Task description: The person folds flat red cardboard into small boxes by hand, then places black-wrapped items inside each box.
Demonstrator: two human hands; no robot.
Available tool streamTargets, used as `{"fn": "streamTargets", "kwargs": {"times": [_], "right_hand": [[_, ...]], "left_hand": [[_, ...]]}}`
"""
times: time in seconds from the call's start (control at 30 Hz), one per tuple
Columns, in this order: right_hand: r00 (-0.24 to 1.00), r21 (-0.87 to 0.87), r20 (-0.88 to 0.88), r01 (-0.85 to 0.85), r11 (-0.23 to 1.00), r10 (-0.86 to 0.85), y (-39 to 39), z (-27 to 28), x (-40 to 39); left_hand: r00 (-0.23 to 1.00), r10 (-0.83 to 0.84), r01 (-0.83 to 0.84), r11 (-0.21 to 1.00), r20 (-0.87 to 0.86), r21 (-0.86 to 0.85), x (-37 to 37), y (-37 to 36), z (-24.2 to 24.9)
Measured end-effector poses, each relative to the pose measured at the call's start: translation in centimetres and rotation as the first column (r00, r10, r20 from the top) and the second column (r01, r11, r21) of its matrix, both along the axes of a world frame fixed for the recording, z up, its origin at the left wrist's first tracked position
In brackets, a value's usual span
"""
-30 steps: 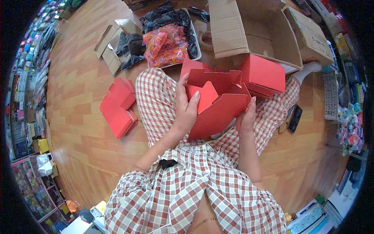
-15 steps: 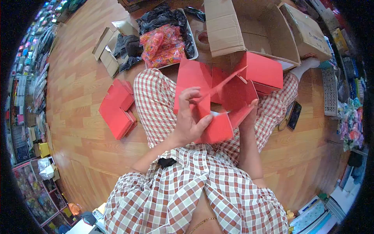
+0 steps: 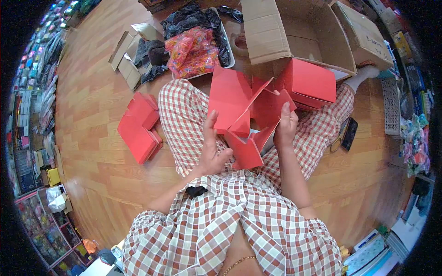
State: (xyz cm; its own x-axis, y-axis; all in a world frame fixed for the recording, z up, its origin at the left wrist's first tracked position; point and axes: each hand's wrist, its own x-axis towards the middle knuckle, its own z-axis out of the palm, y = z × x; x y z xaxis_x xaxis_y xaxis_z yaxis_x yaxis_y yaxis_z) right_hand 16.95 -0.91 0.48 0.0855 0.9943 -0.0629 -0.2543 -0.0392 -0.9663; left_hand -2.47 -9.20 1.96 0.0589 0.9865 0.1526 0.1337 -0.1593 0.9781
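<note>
A partly folded red cardboard box (image 3: 247, 152) stands between my hands above my lap, its flaps angled up and a whitish inner patch showing. My left hand (image 3: 213, 152) is open at the box's left side, thumb and fingers spread apart. On the other side, my right hand (image 3: 286, 126) grips the right panel near its edge, fingers pointing up. Behind lies another red cardboard piece (image 3: 229, 94), overlapping the box in this view. A closed-up red box (image 3: 313, 82) rests by my right leg.
Folded red cardboard pieces (image 3: 138, 129) lie on the floor at left. Ahead are a white tray (image 3: 227, 37) with colourful plastic packets (image 3: 193, 53), a tape roll (image 3: 239, 42) and an open brown carton (image 3: 266, 32). Scissors (image 3: 338, 140) and a phone (image 3: 349, 135) lie at right.
My left hand has let go of the red flap and opened, drawing slightly left and down. The box's flaps have swung and tilted; my right hand has shifted a little left.
</note>
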Motion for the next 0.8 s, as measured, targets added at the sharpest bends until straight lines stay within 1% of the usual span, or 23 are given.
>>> {"fn": "streamTargets", "kwargs": {"times": [0.07, 0.1, 0.13, 0.17, 0.2, 0.27, 0.3, 0.33, 0.4, 0.43, 0.5, 0.53, 0.6, 0.63, 0.67, 0.73, 0.77, 0.8], "right_hand": [[0.979, 0.07, 0.108, 0.165, 0.984, -0.172, 0.4, 0.2, 0.1], [0.959, 0.122, 0.175, 0.203, 0.972, -0.222, 0.5, 0.7, 0.0], [0.959, 0.123, 0.177, 0.202, 0.972, -0.222, 0.7, 1.0, 0.0], [0.947, 0.112, 0.205, 0.23, 0.967, -0.249, 0.9, 1.2, 0.0], [0.933, 0.102, 0.234, 0.255, 0.961, -0.273, 1.1, 1.4, 0.0], [0.937, 0.131, 0.23, 0.238, 0.962, -0.263, 1.1, 2.0, -0.4], [0.938, 0.153, 0.227, 0.233, 0.96, -0.263, 1.0, 2.2, -0.5], [0.937, 0.155, 0.227, 0.233, 0.96, -0.264, 0.8, 2.3, -0.5], [0.939, 0.193, 0.262, 0.173, 0.966, -0.221, 0.1, 2.3, -0.3], [0.938, 0.193, 0.267, 0.173, 0.966, -0.221, -0.4, 2.7, -0.3], [0.898, 0.216, 0.395, 0.117, 0.969, -0.196, -1.3, 3.8, -0.8], [0.897, 0.214, 0.398, 0.116, 0.97, -0.195, -1.8, 3.8, -0.7], [0.858, 0.238, 0.481, 0.072, 0.969, -0.182, -2.6, 3.7, -0.7], [0.857, 0.234, 0.49, 0.046, 0.971, -0.159, -3.1, 3.9, -0.8], [0.857, 0.231, 0.489, 0.049, 0.972, -0.16, -3.3, 3.6, -0.8], [0.88, 0.217, 0.467, -0.021, 0.976, -0.085, -3.8, 2.1, -0.7], [0.873, 0.202, 0.482, -0.028, 0.979, -0.074, -3.9, 1.3, -0.5], [0.875, 0.202, 0.48, -0.03, 0.979, -0.072, -4.2, 1.0, -0.4]], "left_hand": [[0.982, 0.114, -0.086, 0.98, 0.151, -0.179, 0.8, -0.3, 0.4], [0.982, 0.114, -0.086, 0.98, 0.153, -0.179, 0.7, -0.2, 0.7], [0.999, 0.031, -0.029, 0.996, 0.014, -0.087, 0.6, -0.1, 0.9], [0.991, -0.039, 0.039, 0.999, -0.132, -0.002, 0.5, 0.0, 1.0], [0.991, -0.035, 0.035, 0.999, -0.128, -0.001, 0.8, 0.3, 0.9], [0.999, 0.005, -0.008, 0.998, -0.041, -0.064, 1.8, 1.5, 0.5], [0.998, 0.063, -0.063, 0.998, 0.003, -0.009, 2.0, 2.2, 1.5], [0.998, 0.063, -0.063, 0.998, 0.004, -0.007, 1.8, 3.1, 1.8], [0.978, 0.201, -0.199, 0.979, -0.046, 0.052, 1.4, 5.0, 2.0], [0.979, 0.201, -0.198, 0.979, -0.042, 0.05, 1.0, 5.9, 1.6], [0.971, 0.239, -0.238, 0.97, -0.026, 0.052, 0.0, 7.5, 0.9], [0.971, 0.24, -0.238, 0.97, -0.023, 0.05, -0.4, 8.0, 0.9], [0.975, 0.221, -0.221, 0.975, -0.003, 0.023, -0.9, 8.8, 1.5], [0.967, 0.244, -0.238, 0.967, -0.067, 0.093, -0.8, 9.0, 2.2], [0.968, 0.242, -0.235, 0.968, -0.069, 0.092, -0.8, 9.1, 2.3], [0.959, 0.225, -0.169, 0.942, -0.171, 0.29, -0.8, 9.2, 2.4], [0.959, 0.226, -0.169, 0.942, -0.174, 0.29, -0.8, 9.0, 2.7], [0.947, 0.193, -0.112, 0.948, -0.256, 0.299, -0.8, 8.4, 3.2]]}}
